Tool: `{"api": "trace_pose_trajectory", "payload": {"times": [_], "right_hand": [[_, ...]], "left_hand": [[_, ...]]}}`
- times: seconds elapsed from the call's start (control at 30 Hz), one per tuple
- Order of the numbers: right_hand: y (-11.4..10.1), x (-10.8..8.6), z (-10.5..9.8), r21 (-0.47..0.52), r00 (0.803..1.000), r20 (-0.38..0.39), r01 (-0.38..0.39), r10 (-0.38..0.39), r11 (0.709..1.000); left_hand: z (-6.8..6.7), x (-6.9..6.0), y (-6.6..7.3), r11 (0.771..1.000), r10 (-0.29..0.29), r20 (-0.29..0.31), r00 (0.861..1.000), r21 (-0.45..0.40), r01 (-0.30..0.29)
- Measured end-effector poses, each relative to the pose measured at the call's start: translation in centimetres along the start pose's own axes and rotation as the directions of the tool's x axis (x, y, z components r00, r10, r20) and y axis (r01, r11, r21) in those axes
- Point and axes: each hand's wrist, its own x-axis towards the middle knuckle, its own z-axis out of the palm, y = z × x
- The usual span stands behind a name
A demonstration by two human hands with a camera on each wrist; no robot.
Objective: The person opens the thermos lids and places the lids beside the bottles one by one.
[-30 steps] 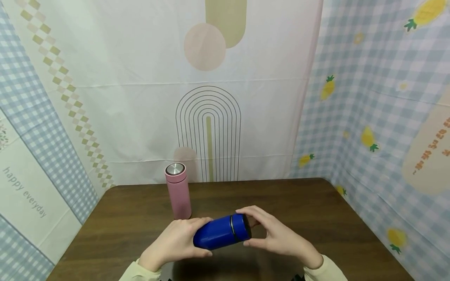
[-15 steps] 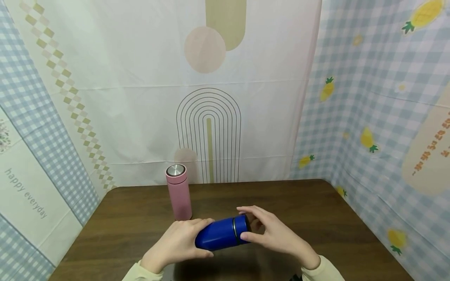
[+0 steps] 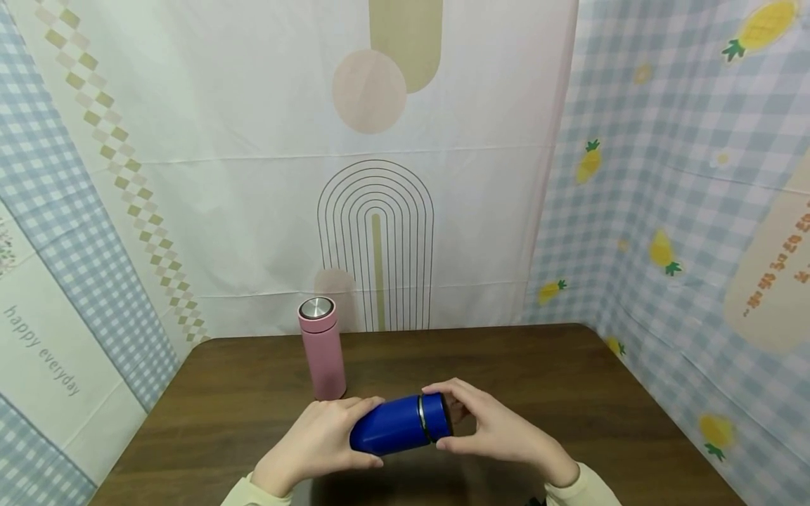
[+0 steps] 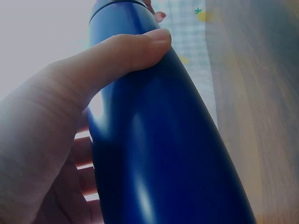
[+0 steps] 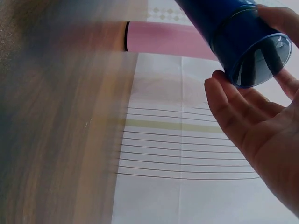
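Note:
A blue thermos (image 3: 387, 426) is held nearly on its side above the table, tilted a little, its lid end pointing right and slightly higher. My left hand (image 3: 323, 437) grips its body near the base, and in the left wrist view the thumb (image 4: 135, 51) lies across the blue surface. At the other end, my right hand (image 3: 496, 425) holds the blue lid (image 3: 435, 416) between thumb and fingers. The right wrist view shows the lid's shiny round top (image 5: 264, 63) with fingertips on its rim. A dark ring marks the seam between lid and body.
A pink thermos (image 3: 325, 362) with a silver-topped lid stands upright behind the left hand. The dark wooden table (image 3: 538, 365) has rounded back corners. Patterned cloth (image 3: 493, 232) hangs behind it and along both sides.
Half a second ago the right thumb lay higher on the lid's front; it is now at the lower edge, with the fingers over the top. The left hand keeps its grip.

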Motion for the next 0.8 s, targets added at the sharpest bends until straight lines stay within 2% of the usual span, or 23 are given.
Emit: {"api": "trace_pose_trajectory", "payload": {"times": [0.1,0.2,0.33,0.5,0.8], "right_hand": [[0.07,-0.07,0.01,-0.001,0.999,0.007,0.037,-0.037,0.999],[0.02,-0.15,0.04,-0.004,0.999,0.007,0.044,-0.044,0.999],[-0.15,-0.27,0.09,-0.003,1.0,0.005,-0.005,0.005,1.0],[-0.25,-0.02,0.2,0.047,0.996,0.0,-0.091,0.091,0.995],[-0.15,0.26,0.2,0.056,0.995,-0.001,-0.104,0.104,0.993]], "left_hand": [[0.06,0.0,0.0,1.0,0.004,-0.003,1.0,0.009,-0.004],[0.08,0.02,-0.01,1.0,0.006,-0.002,1.0,0.01,-0.006],[0.05,0.02,-0.02,1.0,0.001,0.01,1.0,-0.001,-0.001],[0.06,0.04,0.01,1.0,-0.006,0.02,1.0,-0.016,0.007],[0.09,0.19,0.0,1.0,-0.012,0.033,0.999,-0.005,0.012]]}}
